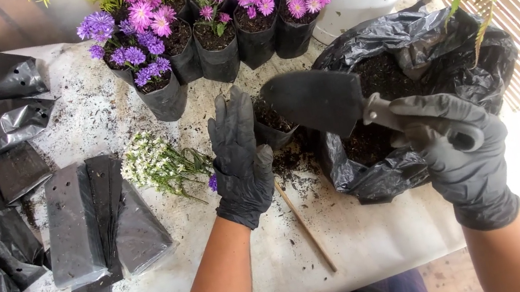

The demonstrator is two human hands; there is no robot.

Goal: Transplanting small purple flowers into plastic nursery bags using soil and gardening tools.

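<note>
The gloved right hand [463, 146] grips firmly a matte black trowel [316, 102]; the left hand [240, 156], fingers straight together, touches a soft plastic nursery bag [271, 130] of crumbly soil.

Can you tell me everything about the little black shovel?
The trowel is a small hand tool with a broad, dark blade that comes to a rounded point and looks like matte plastic or metal. A pale grey neck joins the blade to its handle, which is mostly hidden inside the gloved right hand. It is held in the air, tilted, with the blade pointing left over a small black grow bag of soil. Whether the blade touches that bag cannot be told.
</note>
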